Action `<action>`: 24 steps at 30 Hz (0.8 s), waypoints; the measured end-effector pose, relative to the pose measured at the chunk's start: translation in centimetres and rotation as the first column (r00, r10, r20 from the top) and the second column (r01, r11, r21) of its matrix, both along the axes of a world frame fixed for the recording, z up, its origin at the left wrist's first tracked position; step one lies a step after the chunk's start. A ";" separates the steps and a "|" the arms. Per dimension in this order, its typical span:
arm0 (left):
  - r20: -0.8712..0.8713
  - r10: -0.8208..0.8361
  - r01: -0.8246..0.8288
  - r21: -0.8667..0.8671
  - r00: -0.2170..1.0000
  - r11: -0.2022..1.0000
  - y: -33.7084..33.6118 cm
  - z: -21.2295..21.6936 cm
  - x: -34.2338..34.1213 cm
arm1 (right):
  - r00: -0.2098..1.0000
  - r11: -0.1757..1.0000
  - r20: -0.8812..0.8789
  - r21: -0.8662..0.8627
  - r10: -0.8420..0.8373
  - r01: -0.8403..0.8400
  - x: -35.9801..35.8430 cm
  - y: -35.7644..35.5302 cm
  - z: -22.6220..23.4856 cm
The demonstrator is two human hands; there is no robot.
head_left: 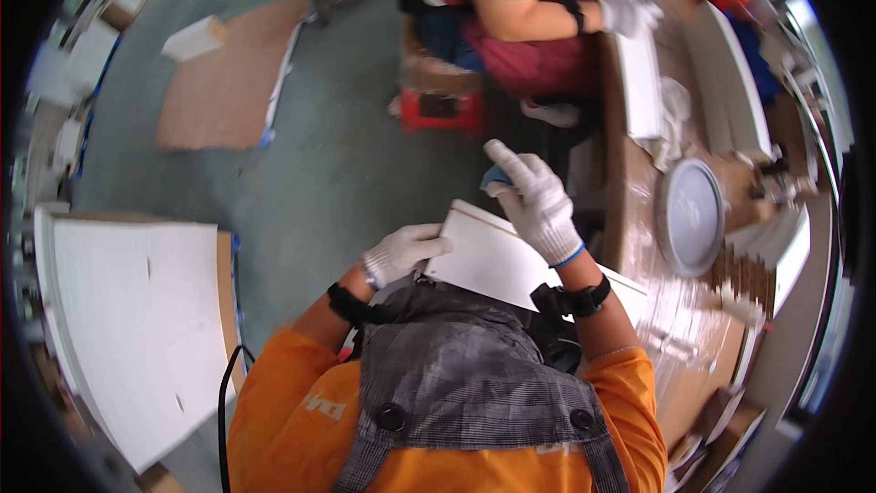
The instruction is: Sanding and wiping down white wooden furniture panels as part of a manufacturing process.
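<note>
A long white panel (488, 260) lies across my lap and runs off to the right toward the worktable. My left hand (403, 253), in a white knitted glove, grips the panel's left end, thumb on the top face. Above the panel is my right hand (542, 210), gloved the same way. Between its thumb and fingers it holds a small blue pad (495, 179), mostly covered by the hand; its exact kind does not show. My right forearm passes over the panel and hides part of it.
To the right, a worktable (643, 210) wrapped in clear film carries a round grey lid (692, 217), a crumpled cloth (673, 110) and white boards (725, 82). A co-worker's gloved hand (630, 15) rests on another panel. A red stool (442, 111) stands ahead; a white-topped stack (137, 310) is at left.
</note>
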State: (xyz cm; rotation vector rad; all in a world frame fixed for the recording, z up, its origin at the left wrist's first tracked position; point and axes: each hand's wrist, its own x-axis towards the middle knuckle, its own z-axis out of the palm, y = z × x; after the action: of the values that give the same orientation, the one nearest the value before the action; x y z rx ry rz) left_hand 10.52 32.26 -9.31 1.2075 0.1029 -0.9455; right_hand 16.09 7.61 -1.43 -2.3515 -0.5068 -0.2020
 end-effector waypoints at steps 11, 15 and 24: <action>-0.154 0.094 -0.082 0.081 0.984 0.993 -0.2 -6.6 1.2 | 0.650 0.647 -0.074 0.067 -0.756 0.760 -9.0 -17.0 -3.9; -0.178 0.110 -0.089 0.124 0.978 0.988 -0.4 -7.8 1.4 | 0.545 0.545 0.091 -0.028 -0.833 0.838 -12.7 -24.0 -5.6; -0.187 0.127 -0.086 0.213 0.974 0.973 -1.5 -8.0 2.1 | 0.368 0.328 0.086 -0.302 -0.926 0.895 -15.3 -32.6 -9.0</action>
State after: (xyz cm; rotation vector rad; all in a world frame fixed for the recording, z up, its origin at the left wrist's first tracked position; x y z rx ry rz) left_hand 12.58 30.73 -17.31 1.2777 0.4307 -0.9765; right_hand 0.81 -24.98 -10.39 -2.6553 1.0424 -0.5468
